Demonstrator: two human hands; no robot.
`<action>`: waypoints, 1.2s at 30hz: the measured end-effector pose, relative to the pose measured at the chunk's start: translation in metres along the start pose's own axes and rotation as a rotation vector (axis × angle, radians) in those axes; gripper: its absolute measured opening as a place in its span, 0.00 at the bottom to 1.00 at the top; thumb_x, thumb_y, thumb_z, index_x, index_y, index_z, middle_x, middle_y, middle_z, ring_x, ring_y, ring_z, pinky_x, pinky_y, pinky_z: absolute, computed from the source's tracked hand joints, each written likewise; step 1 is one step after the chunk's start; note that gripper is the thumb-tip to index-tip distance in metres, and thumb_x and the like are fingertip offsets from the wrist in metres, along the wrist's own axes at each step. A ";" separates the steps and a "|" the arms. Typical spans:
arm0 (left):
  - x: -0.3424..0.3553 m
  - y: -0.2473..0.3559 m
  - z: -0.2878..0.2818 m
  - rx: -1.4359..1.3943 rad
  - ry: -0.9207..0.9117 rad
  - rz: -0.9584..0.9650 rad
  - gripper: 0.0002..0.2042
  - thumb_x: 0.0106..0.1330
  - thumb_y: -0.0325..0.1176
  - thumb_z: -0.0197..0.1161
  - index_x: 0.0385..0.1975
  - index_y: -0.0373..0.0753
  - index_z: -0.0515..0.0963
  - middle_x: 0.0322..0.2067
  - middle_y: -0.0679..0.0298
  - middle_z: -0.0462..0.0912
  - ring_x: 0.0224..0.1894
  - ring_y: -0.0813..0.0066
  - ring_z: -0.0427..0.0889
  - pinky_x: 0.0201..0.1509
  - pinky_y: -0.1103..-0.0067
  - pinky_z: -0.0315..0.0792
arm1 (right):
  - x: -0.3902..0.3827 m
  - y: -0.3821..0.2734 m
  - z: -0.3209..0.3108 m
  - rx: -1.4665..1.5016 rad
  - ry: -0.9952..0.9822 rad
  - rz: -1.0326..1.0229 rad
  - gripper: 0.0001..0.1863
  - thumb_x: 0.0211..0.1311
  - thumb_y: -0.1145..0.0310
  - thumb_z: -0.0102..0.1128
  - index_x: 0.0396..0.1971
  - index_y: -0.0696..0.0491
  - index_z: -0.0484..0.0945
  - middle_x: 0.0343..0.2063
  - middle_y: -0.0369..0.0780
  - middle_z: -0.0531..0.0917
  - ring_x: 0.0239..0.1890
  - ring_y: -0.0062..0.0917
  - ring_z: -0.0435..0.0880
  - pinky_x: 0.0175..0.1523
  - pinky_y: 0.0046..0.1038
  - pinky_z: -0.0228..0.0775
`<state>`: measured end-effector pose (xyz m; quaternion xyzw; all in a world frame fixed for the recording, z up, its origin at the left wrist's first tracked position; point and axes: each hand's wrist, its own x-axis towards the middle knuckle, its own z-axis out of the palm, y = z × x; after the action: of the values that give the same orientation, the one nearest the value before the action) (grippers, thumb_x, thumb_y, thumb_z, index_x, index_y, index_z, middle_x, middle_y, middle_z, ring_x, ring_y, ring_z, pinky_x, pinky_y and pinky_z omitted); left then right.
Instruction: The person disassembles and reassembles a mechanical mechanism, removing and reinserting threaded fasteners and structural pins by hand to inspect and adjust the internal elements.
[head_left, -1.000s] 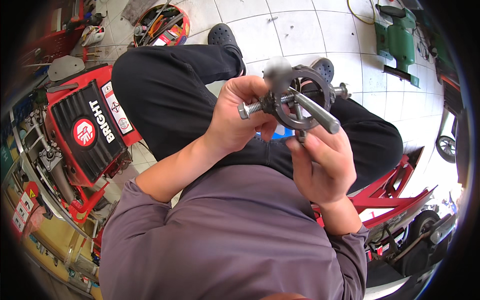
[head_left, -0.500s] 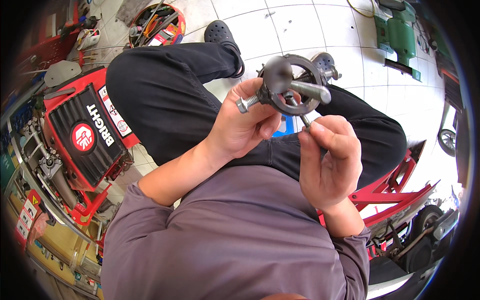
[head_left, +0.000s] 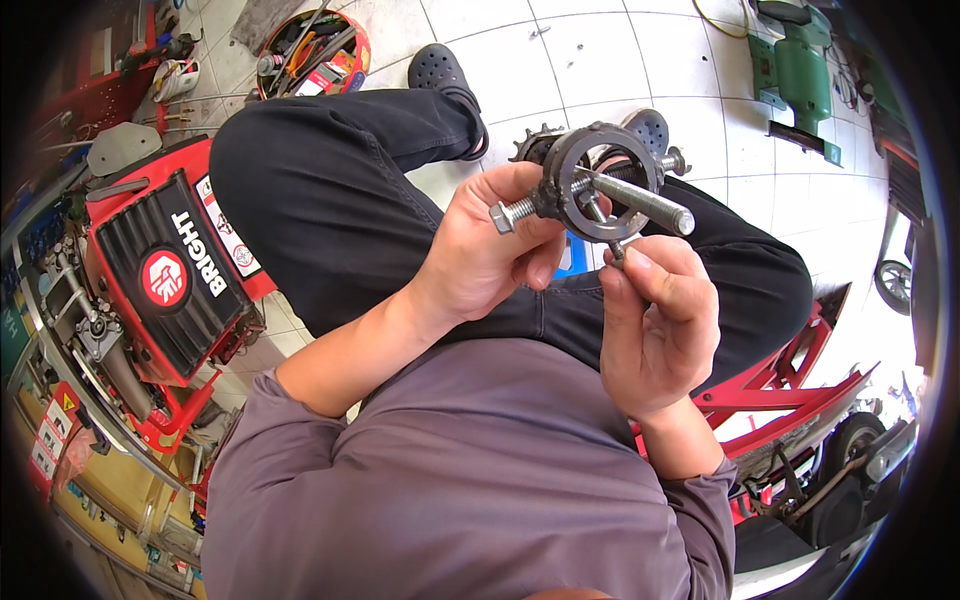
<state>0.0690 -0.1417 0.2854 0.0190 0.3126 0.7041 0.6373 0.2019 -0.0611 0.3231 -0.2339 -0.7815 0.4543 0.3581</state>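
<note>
Mostly dark metal ring [head_left: 558, 190], silvery bolts [head_left: 502, 217] through it, hands [head_left: 472, 248] apart, left gripping ring, right pinching slim rod [head_left: 617, 250].

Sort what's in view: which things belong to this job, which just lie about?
In use: metal ring with hex bolt and thick rod, in left hand; thin metal piece, in right hand.

Apparently lying about: tool tub; green machine; red-black case.

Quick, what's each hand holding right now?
Left hand: closed, holding the dark metal ring assembly.
Right hand: closed, pinching a small bolt at the ring assembly's lower edge.
</note>
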 end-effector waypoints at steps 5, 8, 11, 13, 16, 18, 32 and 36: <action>0.001 -0.002 -0.003 -0.104 -0.002 0.010 0.07 0.62 0.28 0.62 0.37 0.32 0.77 0.25 0.63 0.80 0.16 0.85 0.73 0.19 0.88 0.66 | 0.003 0.002 -0.002 -0.093 -0.026 -0.040 0.15 0.47 0.86 0.65 0.36 0.61 0.74 0.30 0.46 0.79 0.27 0.31 0.77 0.30 0.26 0.69; 0.000 -0.003 -0.002 -0.085 0.019 0.008 0.09 0.62 0.30 0.63 0.37 0.33 0.77 0.24 0.65 0.79 0.15 0.86 0.70 0.18 0.88 0.61 | 0.003 0.006 0.000 -0.189 0.012 -0.121 0.15 0.43 0.86 0.66 0.35 0.61 0.76 0.32 0.47 0.79 0.28 0.31 0.77 0.31 0.27 0.69; 0.000 -0.003 -0.007 -0.040 0.005 0.004 0.10 0.61 0.32 0.64 0.38 0.34 0.77 0.25 0.65 0.79 0.14 0.88 0.67 0.18 0.89 0.58 | 0.003 0.011 0.000 -0.260 0.038 -0.236 0.15 0.39 0.86 0.66 0.32 0.62 0.78 0.34 0.48 0.79 0.28 0.31 0.76 0.31 0.28 0.69; 0.001 -0.003 -0.009 -0.034 -0.002 0.021 0.10 0.61 0.31 0.64 0.39 0.34 0.77 0.28 0.63 0.81 0.14 0.88 0.68 0.17 0.89 0.59 | 0.002 0.014 0.001 -0.292 0.057 -0.317 0.16 0.35 0.85 0.67 0.30 0.62 0.80 0.36 0.49 0.79 0.27 0.30 0.76 0.31 0.27 0.69; 0.002 -0.002 -0.008 -0.022 0.000 0.064 0.10 0.60 0.29 0.64 0.40 0.35 0.77 0.31 0.58 0.82 0.14 0.87 0.68 0.17 0.90 0.60 | 0.002 0.013 0.002 -0.333 0.028 -0.343 0.16 0.34 0.85 0.67 0.31 0.61 0.81 0.36 0.49 0.79 0.27 0.30 0.76 0.31 0.26 0.69; 0.003 -0.001 -0.012 -0.008 -0.016 0.075 0.09 0.61 0.27 0.62 0.41 0.35 0.77 0.34 0.56 0.83 0.14 0.86 0.68 0.17 0.89 0.61 | 0.003 0.014 0.003 -0.377 0.042 -0.378 0.16 0.33 0.84 0.65 0.31 0.61 0.81 0.36 0.47 0.79 0.29 0.30 0.77 0.32 0.26 0.69; 0.004 0.006 0.004 -0.040 0.178 0.016 0.13 0.62 0.41 0.62 0.34 0.36 0.77 0.26 0.63 0.81 0.20 0.85 0.74 0.19 0.89 0.62 | 0.000 0.028 0.006 -0.457 -0.053 -0.443 0.17 0.33 0.77 0.64 0.31 0.63 0.81 0.37 0.48 0.79 0.30 0.32 0.78 0.31 0.28 0.71; 0.008 0.009 0.017 0.091 0.373 0.002 0.13 0.60 0.42 0.66 0.25 0.39 0.76 0.22 0.68 0.80 0.18 0.89 0.72 0.17 0.91 0.60 | -0.003 0.030 0.010 -0.443 -0.092 -0.423 0.16 0.36 0.77 0.63 0.32 0.63 0.80 0.36 0.49 0.79 0.30 0.34 0.79 0.32 0.28 0.72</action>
<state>0.0672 -0.1275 0.3002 -0.0826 0.4568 0.6813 0.5660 0.1971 -0.0544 0.2923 -0.1174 -0.9082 0.1985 0.3492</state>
